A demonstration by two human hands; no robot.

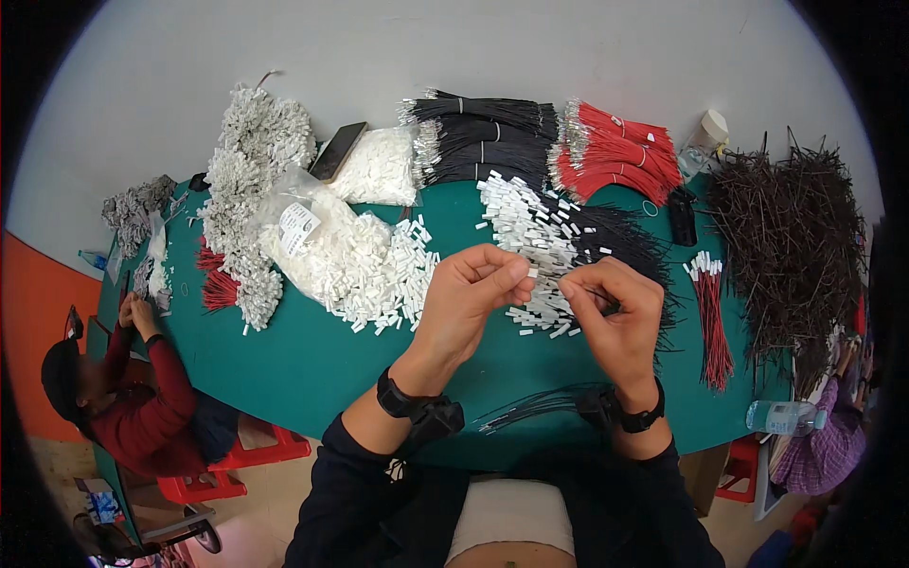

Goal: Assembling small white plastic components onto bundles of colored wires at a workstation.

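My left hand is raised over the green table, thumb and forefinger pinched on a small white connector housing. Close by on its right, my right hand has its fingertips pressed together; whatever they grip is too small to make out. Beneath both hands spreads a pile of white connector housings on black wires, the wires fanning out to the right. Left of my left hand lie loose white housings, spilling from a clear plastic bag. Several loose black wires rest near the table's front edge.
Bundled black wires and red wires lie at the back. Right are a red-and-black wire bundle, a dark wire heap and a bottle. A phone lies back left. Another person sits left.
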